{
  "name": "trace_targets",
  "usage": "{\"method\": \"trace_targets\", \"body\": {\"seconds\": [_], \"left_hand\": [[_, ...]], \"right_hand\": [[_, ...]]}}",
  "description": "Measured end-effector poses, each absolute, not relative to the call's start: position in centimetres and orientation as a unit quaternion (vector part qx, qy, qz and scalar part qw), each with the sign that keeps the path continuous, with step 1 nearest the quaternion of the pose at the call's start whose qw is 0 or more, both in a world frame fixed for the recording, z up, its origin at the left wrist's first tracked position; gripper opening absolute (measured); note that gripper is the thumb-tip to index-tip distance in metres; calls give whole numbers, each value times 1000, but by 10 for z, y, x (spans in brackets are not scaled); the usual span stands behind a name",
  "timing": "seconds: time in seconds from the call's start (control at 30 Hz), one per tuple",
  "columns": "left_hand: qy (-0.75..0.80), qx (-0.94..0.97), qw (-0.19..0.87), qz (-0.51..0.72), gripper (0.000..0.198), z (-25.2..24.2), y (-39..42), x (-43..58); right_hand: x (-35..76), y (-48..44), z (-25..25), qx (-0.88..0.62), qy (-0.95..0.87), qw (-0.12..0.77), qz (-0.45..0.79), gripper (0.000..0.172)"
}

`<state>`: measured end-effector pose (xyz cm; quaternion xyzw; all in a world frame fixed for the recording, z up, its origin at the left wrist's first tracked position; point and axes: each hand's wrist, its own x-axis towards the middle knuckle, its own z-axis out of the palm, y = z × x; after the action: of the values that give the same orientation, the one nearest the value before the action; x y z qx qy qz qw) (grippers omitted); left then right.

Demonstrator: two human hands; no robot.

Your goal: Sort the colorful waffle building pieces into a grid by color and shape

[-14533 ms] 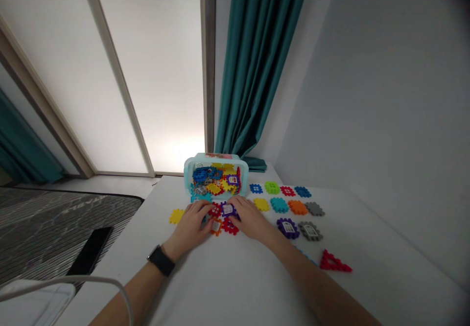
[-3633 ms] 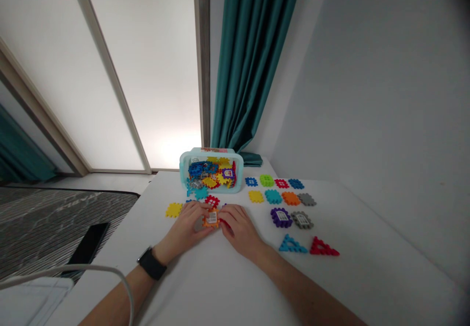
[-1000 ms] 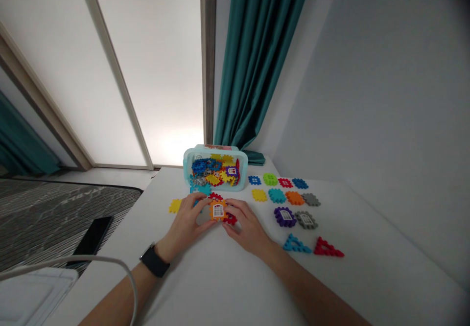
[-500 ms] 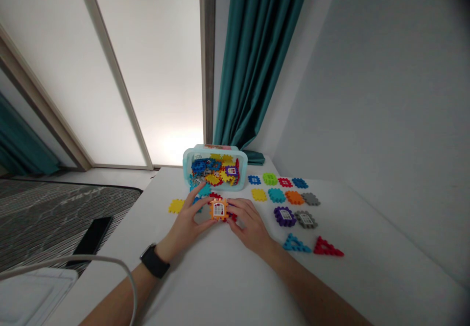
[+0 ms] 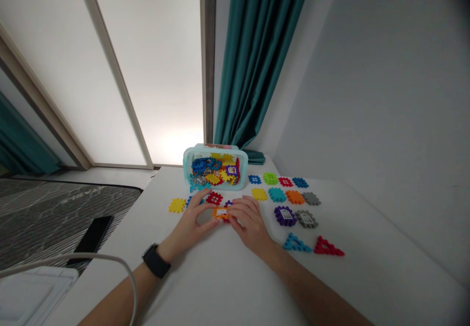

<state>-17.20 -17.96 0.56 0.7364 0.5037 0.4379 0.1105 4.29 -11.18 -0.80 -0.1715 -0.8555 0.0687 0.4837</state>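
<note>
Between my two hands is an orange building tile (image 5: 221,213) with a white window insert, tipped so that its face looks foreshortened. My left hand (image 5: 191,223) grips its left edge with thumb and fingers. On the right edge, the fingers and thumb of my right hand (image 5: 249,222) close round it. Just beyond lie a red window tile (image 5: 215,198) and, partly hidden by my right fingers, a purple tile (image 5: 228,203). A blue tile (image 5: 189,201) is mostly covered by my left hand, with a yellow tile (image 5: 176,205) to its left.
A light-blue tub (image 5: 186,167) of mixed tiles stands at the back. Rows of loose tiles, including an orange one (image 5: 294,197) and a thick purple one (image 5: 285,216), lie to the right. Blue (image 5: 295,243) and red (image 5: 328,247) triangles are nearer. A white cable (image 5: 125,267) crosses the lower left.
The orange window tile has tipped from facing me to nearly flat, and sits slightly lower. More of the red tile behind it shows. Both hands keep hold of it.
</note>
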Motion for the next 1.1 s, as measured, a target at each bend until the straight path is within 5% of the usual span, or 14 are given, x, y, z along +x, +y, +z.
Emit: {"method": "trace_targets", "body": {"seconds": [0.23,0.43,0.57,0.77,1.1], "left_hand": [[492,767,51,409,60,2,-179,-173],[493,775,10,394,50,5,-180,-172],[487,772,35,407,51,4,-179,-172],[479,763,57,431,50,3,-178,-173],[477,763,26,435,47,2,-178,-174]], "right_hand": [[31,-115,-11,-326,-731,465,378,19],[27,-116,-13,-342,-690,458,445,20],[33,-116,-11,-311,-751,447,374,18],[46,-113,-5,-171,-891,402,126,43],[45,-110,-4,-135,-908,398,1,33]]}}
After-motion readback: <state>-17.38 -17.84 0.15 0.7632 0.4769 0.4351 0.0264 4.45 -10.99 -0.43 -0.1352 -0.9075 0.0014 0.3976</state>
